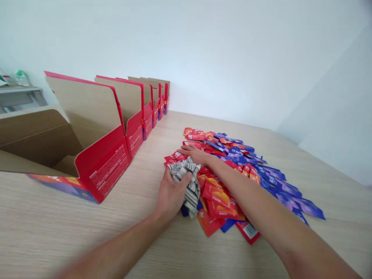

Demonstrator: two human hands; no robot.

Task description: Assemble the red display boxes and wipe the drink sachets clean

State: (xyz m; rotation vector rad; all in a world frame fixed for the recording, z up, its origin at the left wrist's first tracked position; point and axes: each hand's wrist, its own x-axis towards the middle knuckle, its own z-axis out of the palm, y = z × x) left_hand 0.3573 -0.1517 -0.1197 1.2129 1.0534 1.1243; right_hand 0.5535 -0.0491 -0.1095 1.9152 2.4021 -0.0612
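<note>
My left hand is closed around a crumpled black-and-white striped cloth, thumb on top, at the near left edge of a spread of packets. Beyond it, my right hand lies with fingers stretched out over red packets and holds nothing that I can see. More red packets with orange fruit prints lie in overlapping layers between my forearms. Blue-purple packets fan out to the right of my right arm, which hides part of the pile.
An open red cardboard box stands on the wooden table at the left. Several more open boxes continue in a row behind it toward the white wall. A grey side table is at far left.
</note>
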